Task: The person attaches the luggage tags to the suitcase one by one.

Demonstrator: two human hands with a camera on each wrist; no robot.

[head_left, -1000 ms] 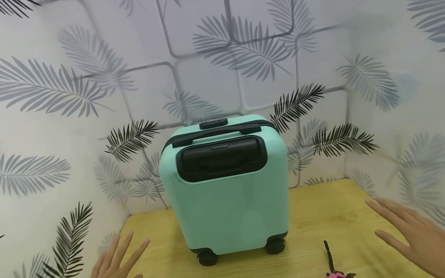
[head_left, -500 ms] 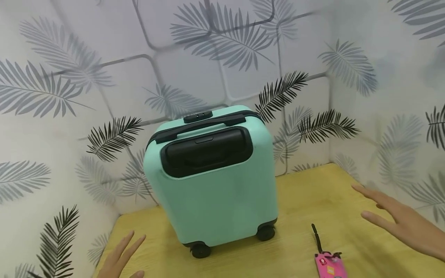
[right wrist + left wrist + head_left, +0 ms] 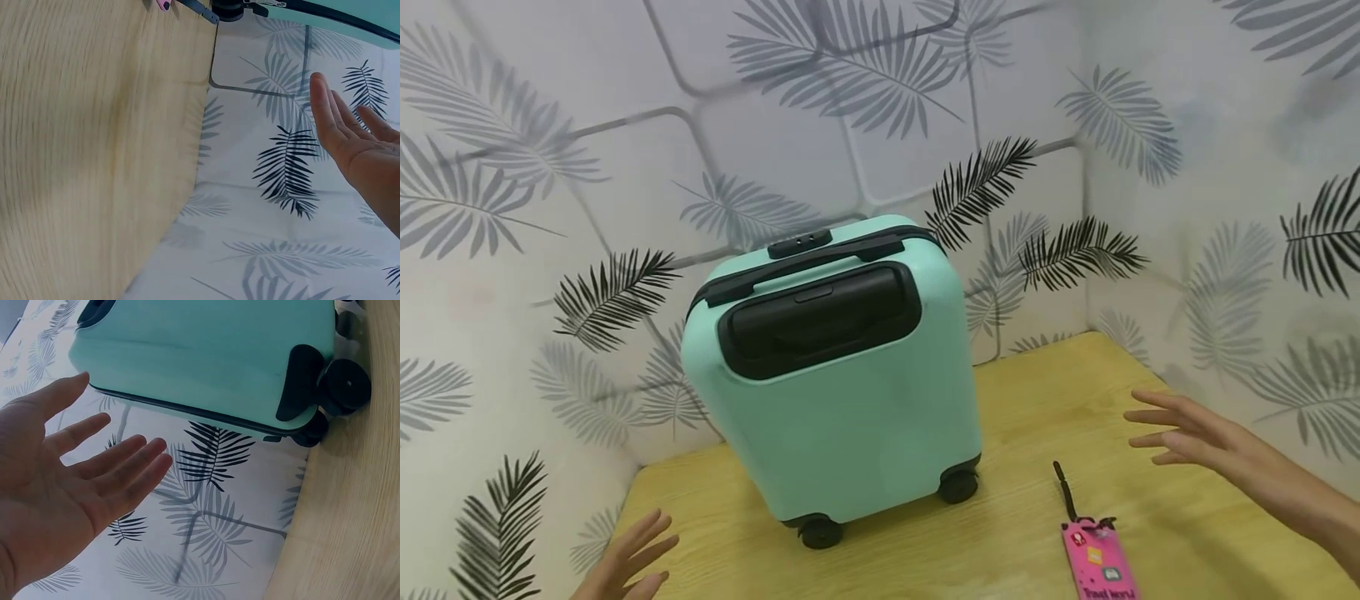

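Note:
A mint-green suitcase (image 3: 850,417) stands upright on its black wheels, with a black carry handle and a recessed pull handle at its top. Right of it lies a pink luggage tag (image 3: 1099,558) with a black strap, its lower end cut off by the head view's edge. My left hand (image 3: 625,562) hovers left of the suitcase, fingers spread and relaxed, holding nothing. The left wrist view shows that palm (image 3: 81,481) apart from the suitcase's side. To the right, beyond the tag, my right hand (image 3: 1195,433) is in the air with loosely bent fingers and nothing in it.
The suitcase and tag are on a yellow wood-grain table (image 3: 1022,533). Behind the table and along its sides rise walls (image 3: 880,108) papered with grey and black feather-like leaves. A black combination lock (image 3: 800,243) sits on the suitcase's top.
The head view has shifted, so the suitcase appears further left and more of the pink tag shows. My right hand has come inward toward the suitcase; the fingers of both hands have bent a little.

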